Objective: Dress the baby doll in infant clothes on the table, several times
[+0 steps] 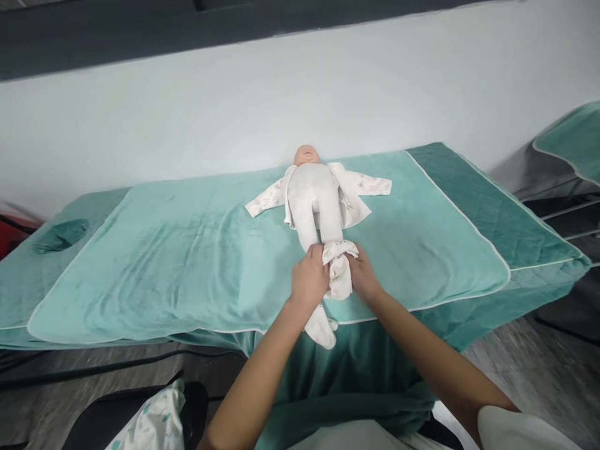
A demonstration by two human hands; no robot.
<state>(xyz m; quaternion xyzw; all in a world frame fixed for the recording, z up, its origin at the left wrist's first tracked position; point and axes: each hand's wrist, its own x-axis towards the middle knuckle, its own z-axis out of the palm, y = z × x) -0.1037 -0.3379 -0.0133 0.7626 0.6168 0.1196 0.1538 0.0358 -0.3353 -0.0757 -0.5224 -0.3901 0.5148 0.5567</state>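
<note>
A baby doll (309, 183) with a white cloth body lies on its back, head toward the wall. Under it a printed baby jacket (363, 183) is spread open, both sleeves stretched out sideways. My left hand (309, 279) and my right hand (364, 273) are closed on the two sides of white printed baby pants (340, 275). The fabric is bunched around the doll's lower leg on the right. A footed end of white cloth (322, 328) hangs at the bed's front edge below my left hand. Some fingertips are hidden in the folds.
The doll is on a teal blanket (197, 250) with white piping, over a darker teal bed cover (478, 200). A white wall (187, 125) rises behind. A black chair (194, 406) with a printed cloth (157, 425) stands at the lower left.
</note>
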